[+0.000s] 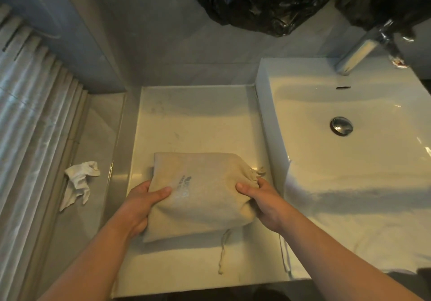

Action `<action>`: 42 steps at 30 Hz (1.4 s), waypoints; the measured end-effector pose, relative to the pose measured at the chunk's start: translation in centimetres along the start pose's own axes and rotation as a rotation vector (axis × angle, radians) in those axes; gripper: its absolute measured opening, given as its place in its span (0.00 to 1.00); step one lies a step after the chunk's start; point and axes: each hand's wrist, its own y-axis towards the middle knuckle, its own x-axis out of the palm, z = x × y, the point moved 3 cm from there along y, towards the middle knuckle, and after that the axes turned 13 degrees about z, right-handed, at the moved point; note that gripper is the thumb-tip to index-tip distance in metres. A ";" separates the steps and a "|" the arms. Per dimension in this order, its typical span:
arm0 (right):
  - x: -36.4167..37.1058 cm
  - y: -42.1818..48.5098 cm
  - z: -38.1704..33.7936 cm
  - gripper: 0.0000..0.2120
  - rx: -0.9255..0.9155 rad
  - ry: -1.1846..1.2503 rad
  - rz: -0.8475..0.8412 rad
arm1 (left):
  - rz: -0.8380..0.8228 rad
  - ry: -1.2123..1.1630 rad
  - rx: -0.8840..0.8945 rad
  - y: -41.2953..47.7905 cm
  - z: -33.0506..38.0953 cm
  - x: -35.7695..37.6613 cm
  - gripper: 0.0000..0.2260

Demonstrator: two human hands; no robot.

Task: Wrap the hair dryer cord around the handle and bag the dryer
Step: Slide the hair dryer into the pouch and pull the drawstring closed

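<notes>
A beige cloth drawstring bag [205, 184] with faint grey print lies bulging on the white counter [193, 118]. The dryer and its cord are hidden; nothing of them shows. My left hand [144, 205] grips the bag's left side, thumb on top. My right hand [258, 198] holds the gathered mouth of the bag at its right end. A drawstring [222, 251] hangs loose from under the bag toward the counter's front edge.
A white sink basin [349, 160] with a metal drain [341, 125] sits right of the counter, a chrome faucet [359, 53] above it. Black plastic bags [268, 2] hang at the top. A crumpled white cloth [80, 181] lies on the floor at left, beside a curtain [30, 114].
</notes>
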 end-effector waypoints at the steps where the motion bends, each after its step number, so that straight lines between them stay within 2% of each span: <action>1: -0.1 -0.5 -0.5 0.22 -0.013 0.012 -0.011 | -0.004 -0.021 0.018 -0.6 0.5 0.2 0.06; 5: -1.4 -2.7 -2.6 0.29 -0.114 0.063 -0.049 | 0.027 -0.054 0.149 -3.5 2.2 1.6 0.06; 11: -7.4 -6.8 -4.5 0.27 -0.223 0.079 -0.110 | 0.143 -0.135 0.307 -9.5 2.7 5.5 0.03; 13: -10.2 -8.1 -4.9 0.27 -0.249 0.089 -0.121 | 0.123 -0.160 0.333 -12.3 2.4 7.5 0.04; 15: -13.5 -9.3 -5.1 0.25 -0.266 0.119 -0.123 | -0.009 -0.145 0.337 -15.4 2.1 9.7 0.03; 18: -18.7 -11.0 -5.0 0.24 -0.292 0.178 -0.120 | -0.285 -0.033 0.384 -19.3 1.5 12.8 0.21; 20: -22.1 -12.1 -4.9 0.19 -0.305 0.217 -0.110 | -0.369 0.022 0.397 -21.0 0.9 15.0 0.35; 21: -23.6 -12.6 -4.8 0.17 -0.313 0.240 -0.101 | -0.384 0.025 0.397 -21.6 0.5 16.2 0.38; 23: -26.7 -13.3 -4.6 0.16 -0.338 0.286 -0.078 | -0.371 0.026 0.401 -22.9 -0.3 19.0 0.36; 26: -30.9 -14.0 -4.4 0.18 -0.351 0.344 -0.019 | -0.321 0.042 0.453 -24.5 -1.5 23.3 0.20; 28: -33.4 -14.3 -4.6 0.23 -0.361 0.366 0.022 | -0.295 0.059 0.490 -25.3 -2.3 25.9 0.14; 31: -36.8 -14.3 -5.1 0.40 -0.397 0.381 0.106 | -0.282 0.116 0.536 -25.8 -3.3 29.6 0.14; 33: -38.9 -14.0 -5.5 0.46 -0.418 0.398 0.153 | -0.311 0.141 0.508 -25.7 -3.7 31.8 0.19; 36: -41.2 -13.3 -6.3 0.43 -0.417 0.423 0.167 | -0.395 0.183 0.431 -25.1 -3.7 35.0 0.31; 42: -45.5 -10.4 -9.4 0.28 -0.397 0.461 0.237 | -0.454 0.152 0.367 -23.0 -2.9 42.3 0.25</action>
